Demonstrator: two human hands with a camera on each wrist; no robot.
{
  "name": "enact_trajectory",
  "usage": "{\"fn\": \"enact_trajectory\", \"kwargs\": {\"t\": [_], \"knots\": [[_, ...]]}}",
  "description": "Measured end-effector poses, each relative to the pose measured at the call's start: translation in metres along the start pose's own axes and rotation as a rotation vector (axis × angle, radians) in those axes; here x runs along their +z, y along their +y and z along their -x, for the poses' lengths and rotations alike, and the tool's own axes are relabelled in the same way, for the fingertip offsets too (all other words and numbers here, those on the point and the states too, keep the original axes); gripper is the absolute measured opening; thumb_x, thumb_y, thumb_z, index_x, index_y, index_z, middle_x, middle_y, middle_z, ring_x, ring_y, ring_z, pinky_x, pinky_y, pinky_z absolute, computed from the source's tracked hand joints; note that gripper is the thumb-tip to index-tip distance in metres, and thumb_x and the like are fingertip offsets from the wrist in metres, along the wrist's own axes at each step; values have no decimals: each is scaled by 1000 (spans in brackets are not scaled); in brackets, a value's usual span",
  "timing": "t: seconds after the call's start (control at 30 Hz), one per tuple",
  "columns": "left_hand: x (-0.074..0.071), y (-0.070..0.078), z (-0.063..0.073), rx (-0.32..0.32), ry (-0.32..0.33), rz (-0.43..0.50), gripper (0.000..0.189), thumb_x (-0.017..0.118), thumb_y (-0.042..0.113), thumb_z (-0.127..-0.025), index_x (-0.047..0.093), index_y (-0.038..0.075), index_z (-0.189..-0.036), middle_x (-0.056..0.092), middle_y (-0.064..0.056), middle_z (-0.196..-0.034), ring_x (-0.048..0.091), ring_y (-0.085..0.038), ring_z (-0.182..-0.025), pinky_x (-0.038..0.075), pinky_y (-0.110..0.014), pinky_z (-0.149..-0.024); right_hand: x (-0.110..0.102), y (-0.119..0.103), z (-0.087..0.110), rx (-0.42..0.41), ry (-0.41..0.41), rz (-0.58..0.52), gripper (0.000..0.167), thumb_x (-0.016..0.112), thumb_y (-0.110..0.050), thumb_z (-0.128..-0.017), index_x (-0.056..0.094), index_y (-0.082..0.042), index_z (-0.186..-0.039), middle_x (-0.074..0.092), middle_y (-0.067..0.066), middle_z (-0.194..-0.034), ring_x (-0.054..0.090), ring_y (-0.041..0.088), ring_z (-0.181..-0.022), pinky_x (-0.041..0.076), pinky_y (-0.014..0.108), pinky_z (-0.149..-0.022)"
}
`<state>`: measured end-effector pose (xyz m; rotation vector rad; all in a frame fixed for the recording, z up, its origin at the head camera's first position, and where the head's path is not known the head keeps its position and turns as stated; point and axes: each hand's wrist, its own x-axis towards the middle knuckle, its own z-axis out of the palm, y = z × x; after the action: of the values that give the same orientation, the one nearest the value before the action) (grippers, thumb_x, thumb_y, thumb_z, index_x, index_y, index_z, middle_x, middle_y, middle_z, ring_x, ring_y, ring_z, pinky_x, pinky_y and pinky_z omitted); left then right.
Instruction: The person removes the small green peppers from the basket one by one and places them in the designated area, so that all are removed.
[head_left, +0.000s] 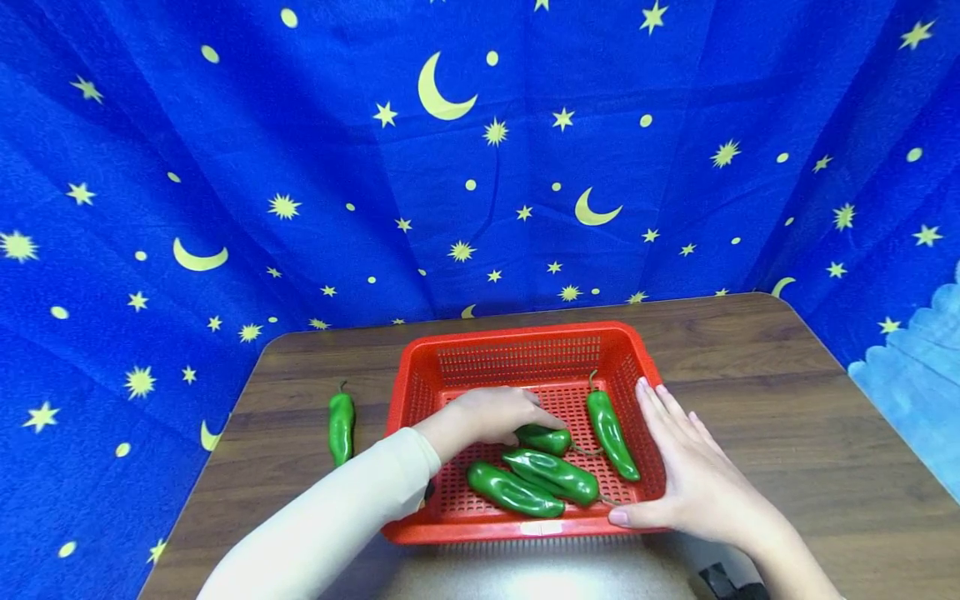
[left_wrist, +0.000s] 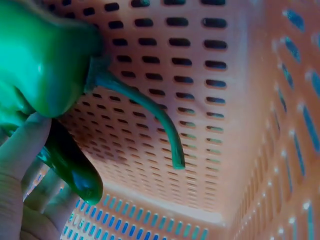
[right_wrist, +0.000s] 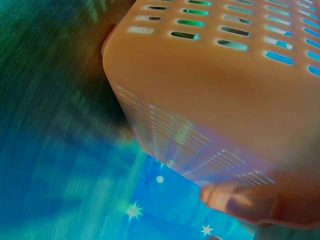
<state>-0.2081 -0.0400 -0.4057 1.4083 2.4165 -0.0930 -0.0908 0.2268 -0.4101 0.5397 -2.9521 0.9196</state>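
Note:
A red plastic basket with slotted walls holds several green chili peppers. My left hand reaches inside and grips a green chili pepper lying near the basket's middle. The left wrist view has the thumb and fingers around that pepper, beside a larger-looking pepper with a curved stem. Two more peppers lie at the front, and another pepper along the right side. My right hand rests against the basket's right front corner, fingers straight along the outer wall, thumb on the front rim.
A single green pepper lies on the wooden table left of the basket. Behind the table hangs a blue curtain with yellow moons and stars. The right wrist view is mostly filled by the basket's outside.

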Motion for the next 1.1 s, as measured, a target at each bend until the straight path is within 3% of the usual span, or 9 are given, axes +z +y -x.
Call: {"fn": "enact_trajectory", "kwargs": {"t": [0.3,0.5,0.6,0.83,1.1], "knots": [[-1,-1,1,-49,-25,-12,77,79,24,-83,42,45,-148,68,11,-122,64,-7,-110,53,-24,-90,0,-1,0,5,-8,-19,138,81,-70,-61,4,-15,-161,10,13,-167,7,35,-154,5,66,-120],[-5,-4,5,-106,-21,43,74,80,28,-84,45,42,-147,67,11,-127,64,-8,-109,54,-27,-89,-1,-2,0,2,-6,-18,138,81,-70,-61,4,-15,-161,11,13,-167,8,35,-154,6,67,-119],[-10,-6,9,-128,-5,105,71,79,30,-85,46,38,-148,67,10,-128,62,-8,-106,53,-28,-91,0,-2,1,4,-5,-16,138,81,-71,-61,4,-15,-161,11,12,-167,7,35,-154,5,65,-120],[-26,-15,19,-169,108,344,73,78,34,-86,44,32,-150,69,3,-104,57,-9,-87,50,-29,-81,0,-1,1,-13,8,1,139,82,-70,-60,5,-14,-161,12,13,-167,7,34,-154,4,62,-122],[-38,-24,37,-190,231,595,77,78,35,-86,40,29,-153,70,-2,-120,69,-11,-96,56,-27,-81,0,0,1,-17,13,15,140,82,-71,-59,6,-12,-161,11,14,-167,8,34,-154,4,60,-122]]}}
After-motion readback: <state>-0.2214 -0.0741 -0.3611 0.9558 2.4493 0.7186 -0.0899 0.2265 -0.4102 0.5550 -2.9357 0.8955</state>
